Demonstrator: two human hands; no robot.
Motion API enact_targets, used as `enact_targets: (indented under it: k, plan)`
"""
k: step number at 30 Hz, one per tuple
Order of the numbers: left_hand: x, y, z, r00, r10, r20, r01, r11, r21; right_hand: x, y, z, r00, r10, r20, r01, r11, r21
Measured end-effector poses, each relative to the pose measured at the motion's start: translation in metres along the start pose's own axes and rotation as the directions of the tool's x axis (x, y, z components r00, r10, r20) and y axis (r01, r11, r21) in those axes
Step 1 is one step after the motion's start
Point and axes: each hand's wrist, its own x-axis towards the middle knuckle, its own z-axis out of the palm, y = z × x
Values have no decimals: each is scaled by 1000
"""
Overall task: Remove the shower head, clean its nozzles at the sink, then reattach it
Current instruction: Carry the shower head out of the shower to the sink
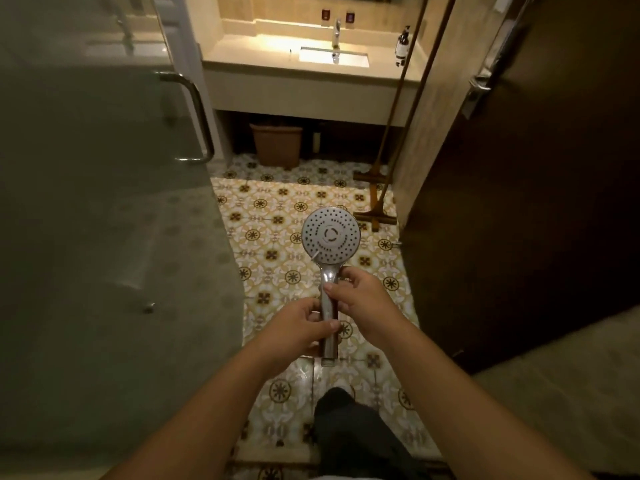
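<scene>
Left hand and right hand are both curling round the chrome handle of the shower head, near us, nozzle face up; sink lying far ahead. We are judging slick chrome could be slipping onto the tiled floor.

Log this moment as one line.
round chrome shower head off hose | left hand and right hand grip handle | lit white sink ahead

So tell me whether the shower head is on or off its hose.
Off. The shower head has a bare threaded end, and both hands hold it.
</scene>
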Motion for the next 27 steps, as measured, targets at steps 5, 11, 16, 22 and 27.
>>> enact_targets:
  k: [5, 11, 16, 22, 27]
  plan:
    - [102, 30, -19, 1000, -16, -15, 17, 999, 35, 101, -13, -33, 1000, 16, -1, -16, 1000, -7]
    - [226, 97, -35, 997, -48, -58, 50, 998, 44, 234, -63, -78, 996, 68, 61, -71, 996, 60]
    - [298, 150, -53, 997, -24, -73, 26, 999, 32, 319, -108, -98, 991, 97, 95, -107, 988, 109]
    - [380, 183, -96, 997, -40, -68, 42, 999, 30, 410, -131, -98, 987, 125, 103, -142, 976, 168]
    - [471, 215, -157, 999, -46, -22, 47, 998, 49, 511, -153, -88, 988, 139, 74, -151, 970, 192]
